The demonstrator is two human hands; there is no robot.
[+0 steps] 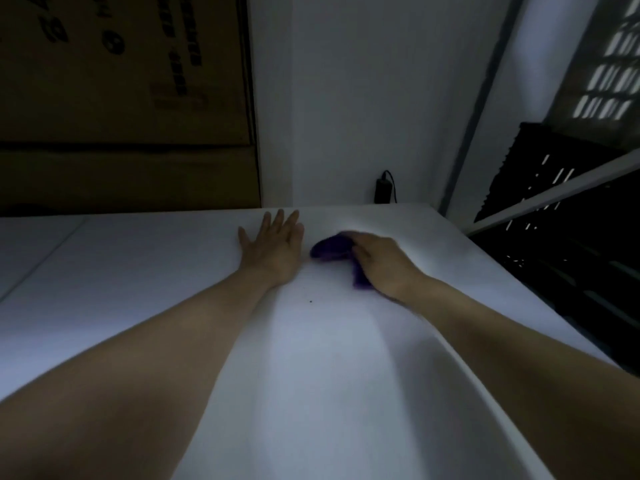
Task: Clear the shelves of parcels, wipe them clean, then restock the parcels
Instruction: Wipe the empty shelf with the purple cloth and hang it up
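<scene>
white shelf, right hand round cloth

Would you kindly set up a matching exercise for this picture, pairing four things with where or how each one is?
Things:
1. left hand
2. right hand
3. cardboard box
4. black adapter

Places or states:
A. behind the far edge of the white shelf, with a cable
B. lies flat on the shelf, fingers straight
C. at the far left, printed with dark lettering
D. grips the purple cloth

Pairs: 1-B, 2-D, 3-C, 4-A.
</scene>
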